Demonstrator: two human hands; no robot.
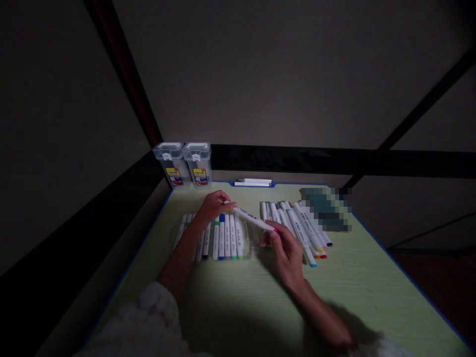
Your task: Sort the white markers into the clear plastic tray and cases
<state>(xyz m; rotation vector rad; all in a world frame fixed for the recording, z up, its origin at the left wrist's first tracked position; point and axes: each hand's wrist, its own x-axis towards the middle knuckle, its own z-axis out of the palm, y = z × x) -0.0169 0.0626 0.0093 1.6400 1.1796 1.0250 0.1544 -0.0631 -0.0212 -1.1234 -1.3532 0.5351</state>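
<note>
A white marker (253, 218) with a pink end is held slantwise above the table between both hands. My left hand (216, 204) pinches its upper left end, while my right hand (287, 250) grips the pink end at the lower right. Below my left hand and forearm, a row of white markers (227, 238) lies side by side, partly hidden by the arm, on what looks like a clear plastic holder (250, 243). To the right of the held marker is a loose pile of white markers (297, 225) with coloured ends.
Two clear plastic boxes (198, 166) with white latches stand at the table's back left corner. Some markers (253, 182) lie in the tray at the back edge. A pixelated greenish item (327, 210) lies at the right. The pale green table (230, 297) has a blue rim.
</note>
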